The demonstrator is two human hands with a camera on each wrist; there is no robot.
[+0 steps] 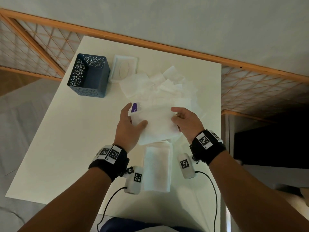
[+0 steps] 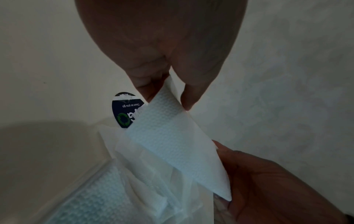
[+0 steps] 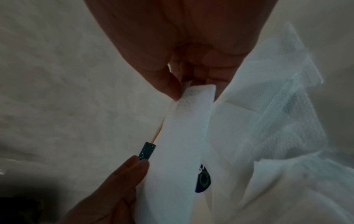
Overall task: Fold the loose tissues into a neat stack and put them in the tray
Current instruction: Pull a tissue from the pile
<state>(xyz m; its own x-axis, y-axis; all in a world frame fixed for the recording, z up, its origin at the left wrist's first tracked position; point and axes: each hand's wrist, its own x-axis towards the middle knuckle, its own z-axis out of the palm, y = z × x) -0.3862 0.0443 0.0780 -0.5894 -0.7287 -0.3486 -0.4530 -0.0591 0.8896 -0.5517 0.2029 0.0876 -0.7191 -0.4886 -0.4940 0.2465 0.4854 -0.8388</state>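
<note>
I hold one tissue (image 1: 155, 124) in the air above the desk (image 1: 66, 139), between the loose pile (image 1: 160, 86) and the folded stack (image 1: 158, 171). My left hand (image 1: 128, 129) pinches its left edge, my right hand (image 1: 187, 121) its right edge, fingers (image 2: 188, 97) clamped on the sheet. Its long axis runs left to right, tilted. My worry: thin paper may tear if I pull outward, or the corners may fold askew. The tray (image 1: 89, 76) stands far left, still unfilled.
</note>
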